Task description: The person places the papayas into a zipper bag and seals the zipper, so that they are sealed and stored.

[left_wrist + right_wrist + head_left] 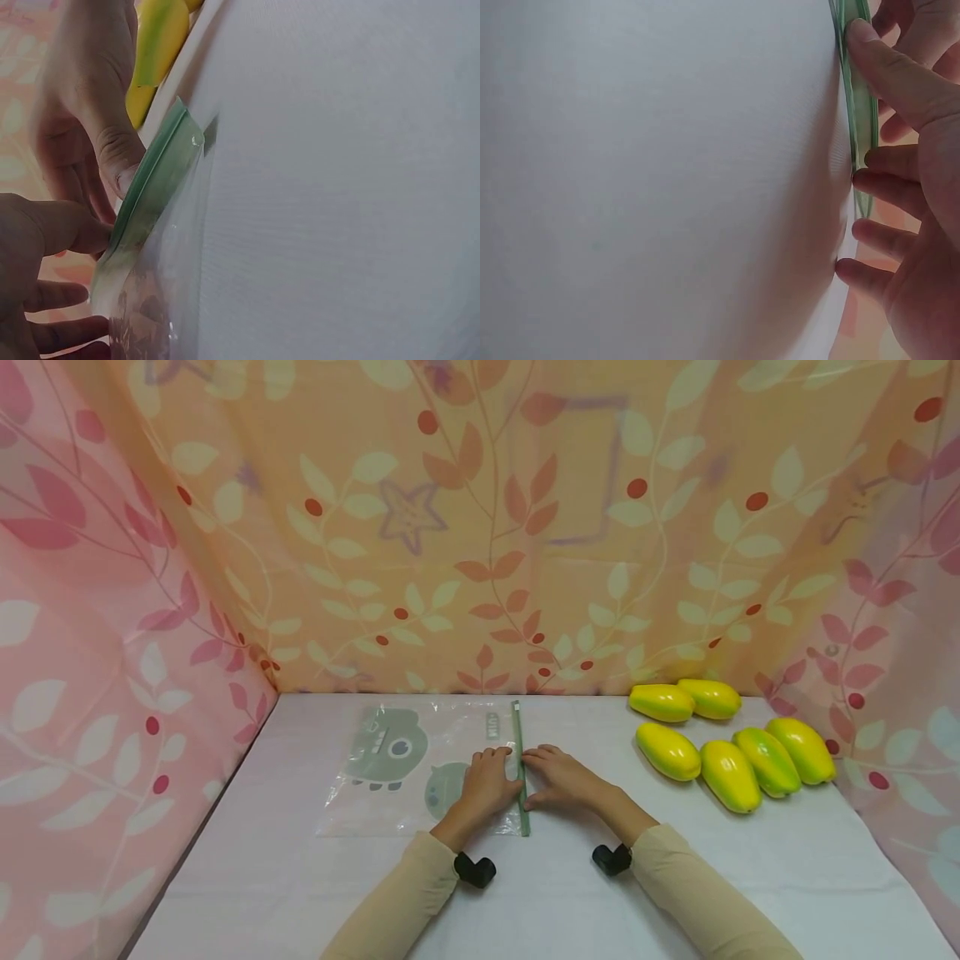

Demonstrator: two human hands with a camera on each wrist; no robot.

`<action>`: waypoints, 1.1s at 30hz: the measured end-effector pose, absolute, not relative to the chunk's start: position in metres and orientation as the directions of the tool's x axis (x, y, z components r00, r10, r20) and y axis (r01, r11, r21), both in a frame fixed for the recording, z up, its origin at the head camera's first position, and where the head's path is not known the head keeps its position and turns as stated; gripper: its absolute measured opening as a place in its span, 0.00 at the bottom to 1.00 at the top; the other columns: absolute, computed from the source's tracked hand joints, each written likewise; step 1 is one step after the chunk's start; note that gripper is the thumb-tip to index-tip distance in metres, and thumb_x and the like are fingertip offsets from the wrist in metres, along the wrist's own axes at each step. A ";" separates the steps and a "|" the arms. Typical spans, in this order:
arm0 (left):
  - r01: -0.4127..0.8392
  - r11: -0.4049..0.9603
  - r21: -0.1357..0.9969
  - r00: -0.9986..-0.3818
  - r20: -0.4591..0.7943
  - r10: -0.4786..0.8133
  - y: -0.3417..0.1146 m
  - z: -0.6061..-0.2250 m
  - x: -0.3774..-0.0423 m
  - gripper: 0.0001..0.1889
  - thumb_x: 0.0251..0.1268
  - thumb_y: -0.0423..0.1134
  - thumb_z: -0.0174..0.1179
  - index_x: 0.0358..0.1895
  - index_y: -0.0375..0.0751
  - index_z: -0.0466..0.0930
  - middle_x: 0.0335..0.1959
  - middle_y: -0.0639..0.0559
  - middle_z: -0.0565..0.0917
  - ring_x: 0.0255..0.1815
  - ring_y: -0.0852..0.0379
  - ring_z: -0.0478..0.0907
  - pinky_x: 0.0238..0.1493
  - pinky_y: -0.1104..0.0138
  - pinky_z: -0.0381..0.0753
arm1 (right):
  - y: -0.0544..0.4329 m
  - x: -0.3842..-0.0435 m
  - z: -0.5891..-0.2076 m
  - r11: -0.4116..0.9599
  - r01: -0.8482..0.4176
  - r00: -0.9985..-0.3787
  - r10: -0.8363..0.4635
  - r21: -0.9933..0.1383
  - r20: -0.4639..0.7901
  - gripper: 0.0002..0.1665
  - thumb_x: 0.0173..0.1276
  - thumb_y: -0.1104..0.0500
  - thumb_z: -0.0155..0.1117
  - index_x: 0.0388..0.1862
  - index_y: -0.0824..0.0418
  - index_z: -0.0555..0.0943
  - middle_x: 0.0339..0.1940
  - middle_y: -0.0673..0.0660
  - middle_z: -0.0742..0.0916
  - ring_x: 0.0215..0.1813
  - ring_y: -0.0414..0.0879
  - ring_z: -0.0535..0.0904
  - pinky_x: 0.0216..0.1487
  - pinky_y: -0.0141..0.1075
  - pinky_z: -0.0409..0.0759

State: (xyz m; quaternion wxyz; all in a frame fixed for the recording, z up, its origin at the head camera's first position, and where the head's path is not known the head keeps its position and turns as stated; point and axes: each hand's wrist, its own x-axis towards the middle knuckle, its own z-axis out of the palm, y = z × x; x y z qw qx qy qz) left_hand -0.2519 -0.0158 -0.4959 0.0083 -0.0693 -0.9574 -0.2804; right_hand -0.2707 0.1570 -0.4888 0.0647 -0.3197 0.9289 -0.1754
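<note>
A clear zip bag (405, 814) with green cartoon monsters lies flat on the white table, its green zip strip (523, 822) on the right side. My left hand (486, 787) lies over the bag beside that strip; its thumb meets the strip. From the other side my right hand (566, 778) holds the strip's edge between thumb and fingers. In the right wrist view the right thumb (889, 64) rests on the green band, with the fingertips along its edge. The strip stands slightly raised in the left wrist view. The left fingers' contact under the bag is partly hidden.
Several yellow-green papayas (729, 775) lie at the right of the white table (540, 902). Patterned cloth (487, 527) hangs behind the table and along both sides. A black wrist camera (475, 870) sits at the left sleeve, another (612, 859) at the right.
</note>
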 end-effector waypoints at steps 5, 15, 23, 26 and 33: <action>0.148 0.831 0.536 -0.988 0.050 0.144 -0.018 -0.498 -0.253 0.31 0.51 0.43 0.69 0.61 0.40 0.75 0.55 0.42 0.79 0.58 0.42 0.72 0.56 0.52 0.74 | 0.156 -0.272 -0.489 0.732 -0.583 -0.776 -0.630 -0.353 -0.025 0.49 0.53 0.40 0.74 0.67 0.66 0.71 0.69 0.61 0.75 0.73 0.63 0.64 0.71 0.58 0.64; 0.182 0.834 0.521 -0.981 0.042 0.188 -0.018 -0.496 -0.251 0.30 0.53 0.39 0.68 0.62 0.38 0.73 0.56 0.41 0.78 0.59 0.44 0.73 0.58 0.54 0.75 | 0.153 -0.275 -0.488 0.738 -0.616 -0.762 -0.647 -0.275 -0.030 0.50 0.53 0.37 0.73 0.67 0.66 0.72 0.69 0.60 0.76 0.71 0.61 0.67 0.69 0.56 0.67; 0.211 0.825 0.524 -0.976 0.062 0.210 -0.019 -0.495 -0.248 0.24 0.51 0.36 0.68 0.54 0.40 0.76 0.51 0.44 0.80 0.54 0.46 0.74 0.53 0.56 0.76 | 0.151 -0.277 -0.485 0.751 -0.601 -0.774 -0.633 -0.272 -0.036 0.51 0.50 0.37 0.75 0.66 0.65 0.73 0.68 0.59 0.76 0.71 0.61 0.67 0.68 0.58 0.67; 0.233 0.820 0.523 -0.971 0.074 0.229 -0.020 -0.495 -0.247 0.21 0.53 0.36 0.67 0.53 0.39 0.78 0.52 0.43 0.79 0.54 0.45 0.74 0.54 0.55 0.76 | 0.151 -0.278 -0.486 0.764 -0.587 -0.783 -0.620 -0.266 -0.054 0.51 0.50 0.36 0.75 0.67 0.63 0.73 0.69 0.58 0.76 0.71 0.60 0.67 0.68 0.57 0.67; 0.321 0.812 0.487 -0.947 0.140 0.291 -0.022 -0.496 -0.245 0.15 0.53 0.35 0.67 0.46 0.39 0.83 0.48 0.44 0.80 0.49 0.46 0.74 0.47 0.56 0.77 | 0.150 -0.280 -0.486 0.773 -0.577 -0.789 -0.611 -0.263 -0.065 0.51 0.49 0.36 0.75 0.67 0.62 0.73 0.69 0.58 0.76 0.71 0.60 0.67 0.68 0.57 0.67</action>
